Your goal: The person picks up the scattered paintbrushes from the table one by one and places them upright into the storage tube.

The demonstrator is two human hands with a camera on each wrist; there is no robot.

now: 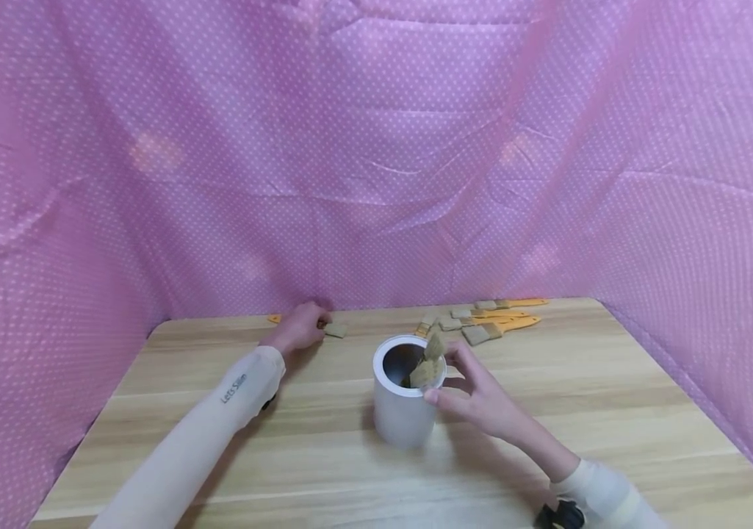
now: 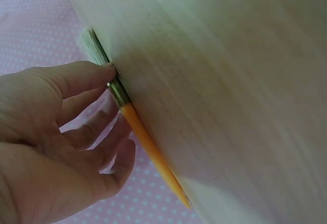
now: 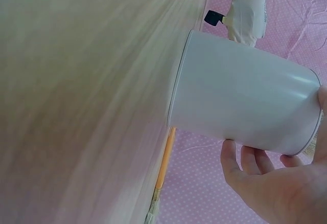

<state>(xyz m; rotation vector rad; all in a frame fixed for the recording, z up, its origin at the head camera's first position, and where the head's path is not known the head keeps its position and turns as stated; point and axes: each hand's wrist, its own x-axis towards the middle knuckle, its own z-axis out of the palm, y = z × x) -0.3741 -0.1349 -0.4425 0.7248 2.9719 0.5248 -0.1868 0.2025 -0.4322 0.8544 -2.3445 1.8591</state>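
On the left, near the back edge of the table, my left hand [image 1: 298,327] pinches a flat paintbrush [image 2: 150,142] at its metal ferrule. Its orange handle and pale bristles show in the left wrist view, lying along the wooden surface. A white cylindrical can [image 1: 402,422] stands upright and uncovered in the middle. My right hand [image 1: 482,400] grips the can's right side near the top, thumb at the rim and fingers curled against the wall. Pale bristle heads of brushes [image 1: 425,373] stick up inside the can; their handles are hidden.
Several more orange-handled paintbrushes [image 1: 499,328] lie at the back right of the wooden table [image 1: 323,455], behind the can. Pink dotted cloth [image 1: 376,184] hangs along the back and both sides.
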